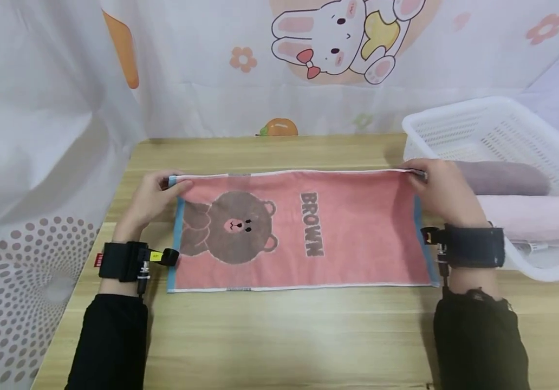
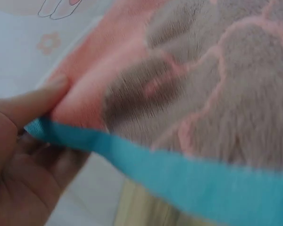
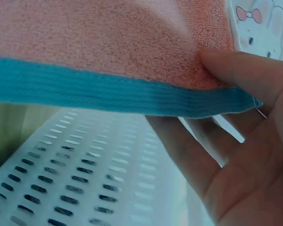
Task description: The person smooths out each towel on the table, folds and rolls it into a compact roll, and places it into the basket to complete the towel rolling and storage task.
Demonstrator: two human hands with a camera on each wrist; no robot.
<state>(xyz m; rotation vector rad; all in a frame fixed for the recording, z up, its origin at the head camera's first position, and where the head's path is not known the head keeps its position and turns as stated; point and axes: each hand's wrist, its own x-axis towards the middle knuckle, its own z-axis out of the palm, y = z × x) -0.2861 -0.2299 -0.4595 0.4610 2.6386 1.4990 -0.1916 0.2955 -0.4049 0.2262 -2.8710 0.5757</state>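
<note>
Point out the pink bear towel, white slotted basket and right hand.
Pink bear towel (image 1: 290, 232), head view: fabric near its middle.
White slotted basket (image 1: 518, 138), head view: inner wall.
Right hand (image 1: 447, 190), head view: back of hand.

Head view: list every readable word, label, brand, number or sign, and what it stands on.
"BROWN": towel.
Yellow label beside the left strap: too small to read.
Red tag on that strap: too small.
White tag in the basket: too small.

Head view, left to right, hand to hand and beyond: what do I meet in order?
Left hand → brown bear print → "BROWN" lettering → right hand → pale pink rolled cloth.
</note>
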